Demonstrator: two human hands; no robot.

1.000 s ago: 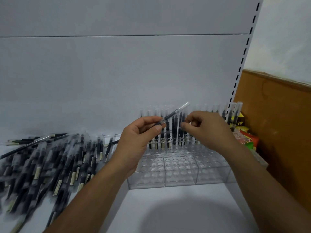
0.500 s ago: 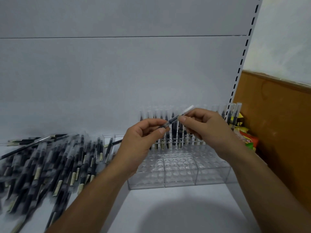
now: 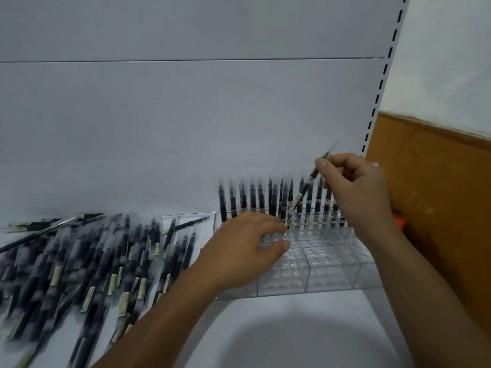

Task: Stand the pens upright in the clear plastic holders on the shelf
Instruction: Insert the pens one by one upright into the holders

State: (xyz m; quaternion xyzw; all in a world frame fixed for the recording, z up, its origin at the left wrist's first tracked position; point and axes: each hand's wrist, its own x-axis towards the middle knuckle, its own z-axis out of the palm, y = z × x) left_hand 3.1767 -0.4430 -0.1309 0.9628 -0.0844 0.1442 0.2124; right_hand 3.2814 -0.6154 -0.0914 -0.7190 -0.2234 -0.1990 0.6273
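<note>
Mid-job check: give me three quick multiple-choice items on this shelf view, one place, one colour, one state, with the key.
1. Where do the loose pens lie relative to the clear holder? A) right of it B) left of it C) in its front sockets
2. What colour are the barrels of the standing pens? A) dark B) red C) yellow
3. How is the pen in the right hand? A) flat on the shelf B) upright in a socket C) tilted above the standing pens

1 B, the pile lies left of the holder; 2 A, the barrels look black; 3 C, it slants over the back rows, unseated.
</note>
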